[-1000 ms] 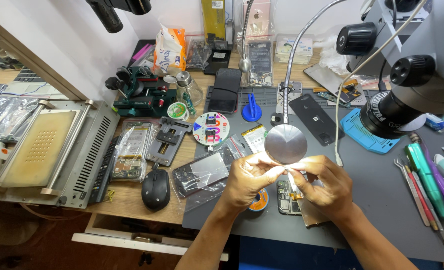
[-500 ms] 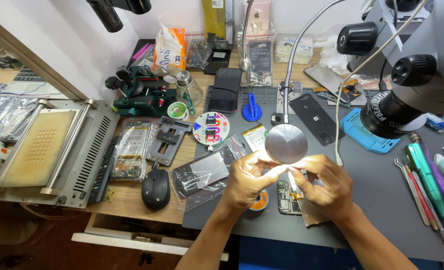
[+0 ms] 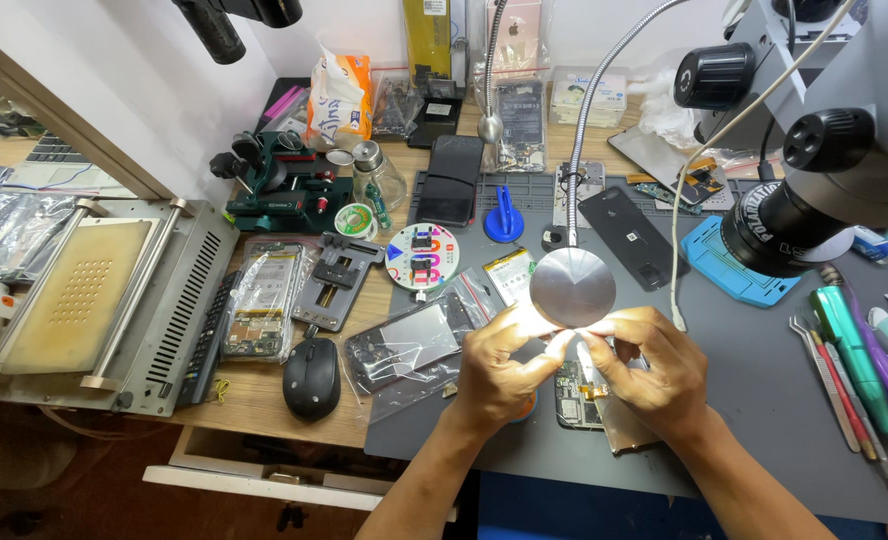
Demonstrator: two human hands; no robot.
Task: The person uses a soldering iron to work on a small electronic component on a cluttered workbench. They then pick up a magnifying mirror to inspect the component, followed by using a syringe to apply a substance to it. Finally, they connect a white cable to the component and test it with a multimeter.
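Fingers of left hand [image 3: 499,370] and right hand [image 3: 644,365] pinch small part under lamp head [image 3: 572,288]; mat edge near.

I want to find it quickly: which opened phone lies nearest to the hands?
The opened phone with bare circuit board, lying between left hand and right hand; the others lie bagged further left.

— What packaging is on your table?

— An orange-and-white bag [image 3: 339,95] stands at the back, beside my green fixture. A clear plastic bag [image 3: 262,300] holding a phone frame lies left of my mouse. Another clear bag [image 3: 409,345] with a dark screen lies just left of my left hand [image 3: 499,370].

— Any labels?

— A white-and-green rectangular one [image 3: 509,275], near the lamp head.
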